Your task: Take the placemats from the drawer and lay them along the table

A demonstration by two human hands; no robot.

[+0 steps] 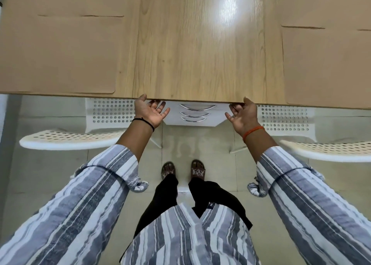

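Placemats: flat tan rectangular placemats with rounded corners; one on the left (58,51), one on the right (329,63), both flush on the light wood-grain tabletop (200,53). More mat edges show further back on each side. Bare wood between the two near ones.
Drawer: white three-drawer unit with curved chrome handles (197,114) under the tabletop's near edge, between two white perforated chairs. All three fronts look shut.
Left grip: left hand (149,112) open, palm up, fingers spread at the tabletop's underside edge, holding nothing.
Right grip: right hand (242,115) open, fingers loosely curled under the same edge, empty.
Handling (judgement): mats look thin, light, semi-stiff, cork- or board-like; should slide easily on the laminate and may flex if lifted by one corner.
Where to hold: the two short edges, one hand each, thumbs on top; lower flat, square to the near edge.
Risk: creasing, or nudging neighbouring mats.
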